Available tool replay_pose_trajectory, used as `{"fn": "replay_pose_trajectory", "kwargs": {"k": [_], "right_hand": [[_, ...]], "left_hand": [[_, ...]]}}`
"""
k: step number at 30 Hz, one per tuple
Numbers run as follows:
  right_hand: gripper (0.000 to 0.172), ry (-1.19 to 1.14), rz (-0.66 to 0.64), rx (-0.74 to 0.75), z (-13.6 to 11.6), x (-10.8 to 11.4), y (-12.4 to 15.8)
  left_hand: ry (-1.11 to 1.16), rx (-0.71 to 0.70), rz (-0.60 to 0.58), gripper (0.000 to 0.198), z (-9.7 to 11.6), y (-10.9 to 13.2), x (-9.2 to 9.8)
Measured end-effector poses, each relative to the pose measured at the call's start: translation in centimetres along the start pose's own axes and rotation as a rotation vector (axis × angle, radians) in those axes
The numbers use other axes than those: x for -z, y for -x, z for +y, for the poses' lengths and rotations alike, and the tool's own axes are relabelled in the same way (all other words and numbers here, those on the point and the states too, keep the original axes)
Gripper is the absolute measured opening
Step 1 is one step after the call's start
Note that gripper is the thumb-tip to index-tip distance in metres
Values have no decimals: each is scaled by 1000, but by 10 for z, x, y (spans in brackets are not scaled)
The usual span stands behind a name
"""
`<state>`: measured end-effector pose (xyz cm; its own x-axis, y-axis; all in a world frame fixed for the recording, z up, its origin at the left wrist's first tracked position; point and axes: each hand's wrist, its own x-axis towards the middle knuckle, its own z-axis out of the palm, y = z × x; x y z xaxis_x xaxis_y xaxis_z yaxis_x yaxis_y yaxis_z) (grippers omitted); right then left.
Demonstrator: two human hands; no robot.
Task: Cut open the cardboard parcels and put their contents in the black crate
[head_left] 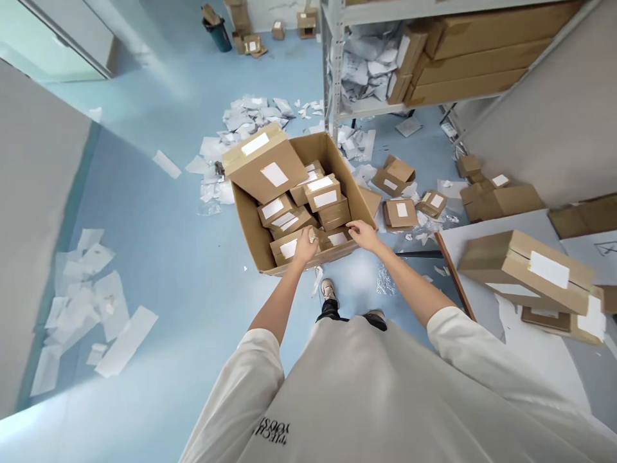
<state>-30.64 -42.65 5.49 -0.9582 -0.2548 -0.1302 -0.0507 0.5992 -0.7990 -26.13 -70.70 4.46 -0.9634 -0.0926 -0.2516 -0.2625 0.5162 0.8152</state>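
Note:
A large open cardboard box (249, 236) stands on the floor before me, filled with several small cardboard boxes with white labels. My left hand (306, 245) reaches over its near side, fingers curled at the edge of a small cardboard box (278, 252); its fingertips are partly hidden. At the near right corner is my right hand (362, 234), thumb and fingers slightly apart over a labelled small box (337, 238), with nothing visible between them. A bigger taped carton (265, 164) leans tilted across the far left rim.
White paper scraps (245, 119) litter the floor behind the box, with another paper pile (89, 302) at left. Loose cartons (400, 214) lie to the right. A metal shelf (332, 71) stands at the back; a table (482, 235) at right bears a large carton (530, 267).

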Motion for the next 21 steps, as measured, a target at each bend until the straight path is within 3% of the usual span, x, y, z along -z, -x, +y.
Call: {"fn": "replay_pose_trajectory", "kwargs": {"k": [6, 13, 17, 21], "right_hand": [[36, 77, -240, -67, -17, -74, -43], [43, 171, -503, -50, -10, -149, -71], [40, 313, -593, -72, 3, -165, -74], [37, 440, -579, -40, 17, -162, -70]], "left_hand": [[4, 211, 54, 59, -68, -6, 41], [64, 423, 58, 59, -128, -8, 52], [75, 516, 33, 56, -145, -10, 52], [30, 566, -29, 50, -150, -14, 50]]}}
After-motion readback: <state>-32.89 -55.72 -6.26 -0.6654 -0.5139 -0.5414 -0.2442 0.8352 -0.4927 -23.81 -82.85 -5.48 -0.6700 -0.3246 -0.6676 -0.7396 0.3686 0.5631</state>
